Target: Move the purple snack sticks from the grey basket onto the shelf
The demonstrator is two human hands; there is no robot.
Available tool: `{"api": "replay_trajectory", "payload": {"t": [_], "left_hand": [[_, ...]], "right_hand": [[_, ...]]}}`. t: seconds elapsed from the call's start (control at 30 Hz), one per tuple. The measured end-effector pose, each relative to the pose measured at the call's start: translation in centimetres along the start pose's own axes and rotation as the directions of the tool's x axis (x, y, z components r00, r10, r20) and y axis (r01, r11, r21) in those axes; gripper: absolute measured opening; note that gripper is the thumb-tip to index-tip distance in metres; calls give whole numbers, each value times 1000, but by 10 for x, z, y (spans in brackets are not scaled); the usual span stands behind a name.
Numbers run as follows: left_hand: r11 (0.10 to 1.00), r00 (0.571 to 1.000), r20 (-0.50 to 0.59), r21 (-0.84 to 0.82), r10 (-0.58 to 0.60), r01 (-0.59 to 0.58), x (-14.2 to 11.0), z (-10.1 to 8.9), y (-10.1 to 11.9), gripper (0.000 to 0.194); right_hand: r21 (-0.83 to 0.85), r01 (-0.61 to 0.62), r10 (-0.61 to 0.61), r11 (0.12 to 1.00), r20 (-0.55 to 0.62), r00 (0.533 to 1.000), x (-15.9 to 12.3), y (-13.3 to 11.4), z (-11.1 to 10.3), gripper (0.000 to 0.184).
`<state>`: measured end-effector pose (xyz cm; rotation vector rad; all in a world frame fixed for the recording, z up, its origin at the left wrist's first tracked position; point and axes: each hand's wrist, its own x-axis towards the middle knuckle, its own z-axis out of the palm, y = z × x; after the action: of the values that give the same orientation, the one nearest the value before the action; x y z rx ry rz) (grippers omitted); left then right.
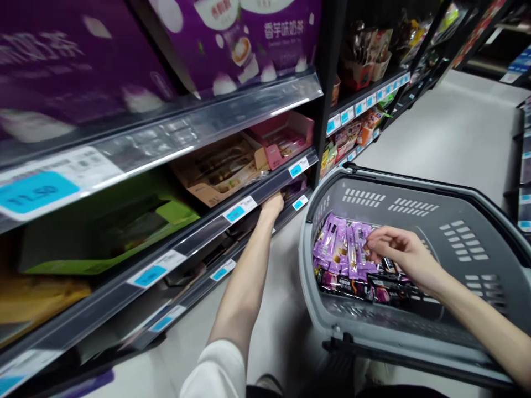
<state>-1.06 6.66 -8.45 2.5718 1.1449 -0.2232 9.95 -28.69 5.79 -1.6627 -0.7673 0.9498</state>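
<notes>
The shelf edge point(271, 185) left of the basket point(390, 190) hides the fingers of our left hand point(274, 204); our right hand point(396, 249) half-curls over the basket; we cannot tell either's grip. Purple packets point(341, 249), partly covered, lie inside the basket's left end, long axes mostly running near to far.

packets point(341, 250): lilac, tan | other packets point(346, 283): black, magenta | basket point(398, 344): grey, slot-patterned | price labels point(240, 210): white, blue

Left arm point(248, 276) outstretched, right hand point(400, 251) loosely curled.
</notes>
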Motion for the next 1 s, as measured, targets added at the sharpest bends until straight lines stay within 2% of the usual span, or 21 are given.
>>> {"api": "replay_trajectory", "payload": {"t": [0.1, 0.2, 0.27, 0.33, 0.43, 0.57, 0.7, 0.73, 0.77, 0.8, 0.83, 0.87, 0.93, 1.0], "left_hand": [[999, 999, 11, 8, -53, 53, 12, 15, 2, 50], [998, 994, 91, 17, -64, 63, 12, 27, 0, 44], [999, 994, 96, 24, -49, 47, 8, 29, -1, 44], [1000, 997, 74, 21, -15, 14, 0, 23, -2, 45], [999, 998, 40, 10, 52, -53, -10, 4, 4, 49], [988, 985, 73, 5, 155, -156, -25, -33, 25, 49], [969, 932, 287, 40, 223, -244, -62, -76, 58, 36], [952, 903, 370, 118, 221, -282, -76, -88, 67, 32], [933, 902, 374, 194, 214, -302, -92, -100, 77, 29], [926, 929, 297, 236, 221, -295, -109, -111, 87, 28], [932, 961, 156, 251, 227, -261, -127, -122, 97, 30], [939, 968, 3, 241, 253, -246, -143, -132, 107, 31], [933, 915, -210, 178, 345, -311, -169, -146, 126, 33], [874, 826, -292, 92, 481, -477, -182, -148, 144, 30]], "right_hand": [[-20, 2, -2, 1000, 1, 1000, 0, 0, -2, 30], [-64, 22, -24, 998, -35, 999, 5, 7, -12, 28], [-182, 58, -67, 982, -43, 997, 9, 16, -20, 24], [-386, 120, -129, 915, 2, 992, 14, 27, -25, 16], [-597, 210, -143, 774, 158, 977, 20, 49, -27, 18], [-570, 205, -10, 795, 327, 945, 24, 84, -18, 38], [-569, 174, 126, 804, 447, 885, 22, 115, -4, 55], [-561, 162, 149, 812, 468, 871, 20, 121, -2, 58], [-548, 146, 171, 823, 485, 857, 19, 126, 0, 59], [-534, 125, 190, 836, 496, 847, 17, 130, 1, 61], [-521, 103, 207, 848, 503, 839, 16, 134, 1, 62], [-512, 86, 220, 854, 506, 834, 15, 136, 1, 63], [-517, 77, 230, 852, 503, 833, 16, 138, 0, 63], [-547, 93, 229, 832, 492, 840, 20, 137, -2, 62]]}}
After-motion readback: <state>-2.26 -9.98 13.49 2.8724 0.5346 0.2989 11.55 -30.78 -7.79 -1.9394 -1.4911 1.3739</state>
